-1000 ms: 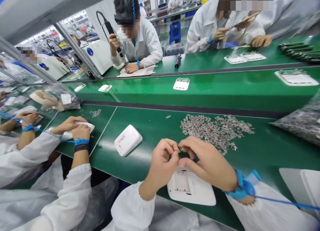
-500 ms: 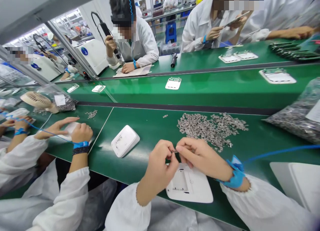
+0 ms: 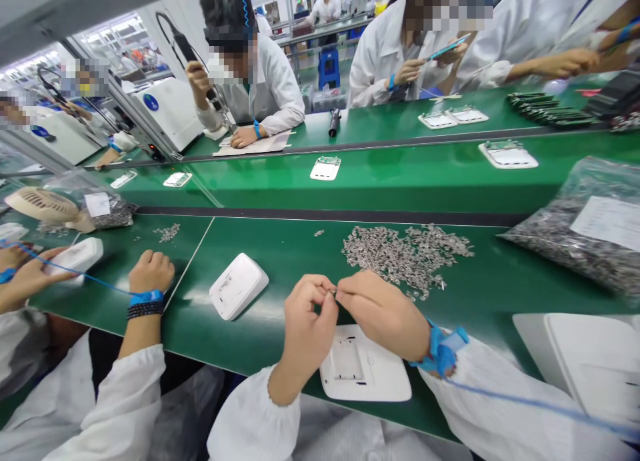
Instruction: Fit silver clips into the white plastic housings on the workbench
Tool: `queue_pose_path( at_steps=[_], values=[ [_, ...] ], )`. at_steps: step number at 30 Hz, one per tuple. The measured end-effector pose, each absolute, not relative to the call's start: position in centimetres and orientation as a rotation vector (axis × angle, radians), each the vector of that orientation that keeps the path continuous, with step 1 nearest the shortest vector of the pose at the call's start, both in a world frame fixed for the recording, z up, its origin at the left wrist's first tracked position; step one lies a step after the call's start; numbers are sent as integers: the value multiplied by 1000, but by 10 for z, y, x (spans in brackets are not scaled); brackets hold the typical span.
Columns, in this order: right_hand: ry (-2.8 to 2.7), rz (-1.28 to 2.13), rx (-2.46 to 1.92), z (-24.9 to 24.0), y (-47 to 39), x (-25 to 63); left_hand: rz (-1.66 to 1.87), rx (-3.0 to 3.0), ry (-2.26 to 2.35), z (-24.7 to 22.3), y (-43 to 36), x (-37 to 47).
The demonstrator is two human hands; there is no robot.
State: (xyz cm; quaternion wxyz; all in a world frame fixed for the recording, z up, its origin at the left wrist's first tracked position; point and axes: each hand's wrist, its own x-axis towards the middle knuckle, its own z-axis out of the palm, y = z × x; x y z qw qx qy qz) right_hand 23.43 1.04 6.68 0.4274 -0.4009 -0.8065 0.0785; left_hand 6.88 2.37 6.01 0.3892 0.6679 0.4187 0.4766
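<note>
My left hand [image 3: 311, 324] and my right hand [image 3: 385, 312] meet at the fingertips, both closed in a pinch. Between them is a tiny metal piece [image 3: 333, 291], too small to make out fully; it resembles the small parts in the pile. Directly below my hands lies a white plastic housing [image 3: 387, 374] with a rectangular recess, partly hidden by my right hand. Just beyond my hands spreads a pile of small silvery metal parts [image 3: 395, 251]. A blue strap [image 3: 440, 348] is around my right wrist.
Another white housing [image 3: 237, 284] lies to the left. At right are a bag of metal parts [image 3: 580, 228] and white housings [image 3: 590, 361]. A co-worker's hand [image 3: 151, 274] rests at left. White panels with circuit boards [image 3: 325, 171] sit on the green belt [image 3: 400, 178].
The view has shifted slightly to the right. My hands stay pinched together, the right one turned more knuckles-up. The neighbour at left has moved a white housing leftward with one hand.
</note>
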Motion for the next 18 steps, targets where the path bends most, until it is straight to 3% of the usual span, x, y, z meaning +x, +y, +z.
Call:
queue_pose_path(
  at_steps=[4,6,8,13,15,18],
  values=[
    [-2264,-207,-755,66,14,243,972,1505,976,69,35,63],
    [-2228,-172,-767,66,14,243,983,1701,998,70,38,58],
    [-2076,160,-888,66,13,238,1058,1833,1039,69,40,48],
    [-1469,1382,-947,67,11,225,1138,1891,1101,72,53,-1],
    [-1338,1548,-916,67,11,225,1148,1919,1116,74,60,-20],
    [-1419,1312,-970,68,12,228,1148,1938,1104,71,63,-23]
  ],
)
